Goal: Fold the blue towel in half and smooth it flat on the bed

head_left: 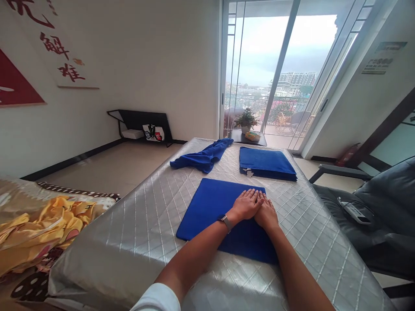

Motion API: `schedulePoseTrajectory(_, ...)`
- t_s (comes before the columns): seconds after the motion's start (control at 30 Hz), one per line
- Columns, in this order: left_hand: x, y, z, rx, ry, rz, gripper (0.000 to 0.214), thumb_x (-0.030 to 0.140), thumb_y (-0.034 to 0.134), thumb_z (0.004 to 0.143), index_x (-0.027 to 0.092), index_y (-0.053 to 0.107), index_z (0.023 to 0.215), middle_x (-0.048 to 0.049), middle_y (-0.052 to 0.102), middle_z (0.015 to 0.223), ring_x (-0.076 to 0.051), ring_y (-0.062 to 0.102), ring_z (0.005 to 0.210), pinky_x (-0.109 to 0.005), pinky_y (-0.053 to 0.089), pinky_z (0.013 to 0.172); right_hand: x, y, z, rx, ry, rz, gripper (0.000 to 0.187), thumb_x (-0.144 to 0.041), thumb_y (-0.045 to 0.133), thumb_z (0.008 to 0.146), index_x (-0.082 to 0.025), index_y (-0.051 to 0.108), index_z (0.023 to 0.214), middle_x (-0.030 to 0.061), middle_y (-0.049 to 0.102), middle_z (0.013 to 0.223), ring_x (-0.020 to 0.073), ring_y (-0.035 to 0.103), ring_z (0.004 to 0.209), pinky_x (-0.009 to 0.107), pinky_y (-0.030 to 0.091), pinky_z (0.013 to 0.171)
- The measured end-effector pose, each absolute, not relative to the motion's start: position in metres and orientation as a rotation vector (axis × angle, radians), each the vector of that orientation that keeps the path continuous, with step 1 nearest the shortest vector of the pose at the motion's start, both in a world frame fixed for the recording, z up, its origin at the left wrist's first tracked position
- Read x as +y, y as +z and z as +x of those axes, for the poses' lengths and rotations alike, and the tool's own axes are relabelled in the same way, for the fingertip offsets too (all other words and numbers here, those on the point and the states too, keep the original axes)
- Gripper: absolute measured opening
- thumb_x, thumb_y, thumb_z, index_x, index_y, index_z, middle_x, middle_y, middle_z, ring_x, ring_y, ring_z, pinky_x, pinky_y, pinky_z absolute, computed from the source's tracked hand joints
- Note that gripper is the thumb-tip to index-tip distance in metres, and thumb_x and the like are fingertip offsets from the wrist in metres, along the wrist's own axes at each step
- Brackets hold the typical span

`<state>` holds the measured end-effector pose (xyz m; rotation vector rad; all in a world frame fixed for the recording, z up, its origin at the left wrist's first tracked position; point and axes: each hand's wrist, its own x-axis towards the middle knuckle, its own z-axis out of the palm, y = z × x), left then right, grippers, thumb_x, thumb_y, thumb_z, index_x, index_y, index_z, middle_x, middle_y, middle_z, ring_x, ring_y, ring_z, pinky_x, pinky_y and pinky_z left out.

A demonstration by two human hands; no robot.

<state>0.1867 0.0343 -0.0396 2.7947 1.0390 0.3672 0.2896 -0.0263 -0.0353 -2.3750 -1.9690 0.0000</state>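
A blue cloth [207, 207], folded into a flat, smooth rectangle, lies in front of me on a silver quilted cover. My left hand [247, 204], with a band on its wrist, rests flat near the cloth's right side, fingers extended. Beside it and touching it, my right hand [267, 211] also lies flat along the cloth's right edge. Neither hand grips anything. Beyond them sits a neat stack of folded blue cloths [267, 160] with white tags at its near left corner. A loose, crumpled blue cloth [205, 157] lies at the far left of the cover.
The silver quilted cover [142, 220] spans a bed-sized surface. On the right, a dark armchair [385, 203] holds a power strip [353, 211]. Yellow bedding [52, 224] is heaped at left. A potted plant [246, 121] stands on a small table by the glass door.
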Motion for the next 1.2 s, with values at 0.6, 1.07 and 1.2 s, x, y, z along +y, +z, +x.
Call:
schedulePoseTrajectory(0.6,0.089,-0.038,0.008,1.681,0.253,2.513,0.086,0.068,0.009,0.099,0.008,0.026,0.158,-0.0144,0.022,0.164,-0.026,0.017,0.152,-0.044,0.015,0.124,-0.019,-0.037,0.290,-1.886,0.052,-2.392,0.066,-0.041,0.017,0.103,-0.007,0.024,0.158,0.0085,0.021,0.166,0.0217,0.017,0.152,0.039,0.012,0.124)
schedulePoseTrajectory(1.07,0.087,-0.038,0.012,1.680,0.332,2.505,0.084,0.067,0.011,0.099,0.008,0.030,0.156,-0.0150,0.027,0.163,-0.027,0.020,0.152,-0.043,0.017,0.124,-0.015,-0.035,0.294,-1.936,0.071,-2.500,0.067,-0.043,0.017,0.103,-0.008,0.020,0.159,0.0076,0.017,0.167,0.0208,0.014,0.153,0.040,0.013,0.123)
schedulePoseTrajectory(1.2,0.087,-0.037,0.013,1.666,0.332,2.479,0.085,0.067,0.010,0.100,0.006,0.029,0.156,-0.0163,0.025,0.163,-0.027,0.019,0.152,-0.044,0.016,0.124,-0.006,-0.022,0.296,-1.997,0.087,-2.527,0.065,-0.040,0.019,0.102,-0.008,0.025,0.158,0.0086,0.021,0.166,0.0227,0.016,0.153,0.043,0.014,0.123)
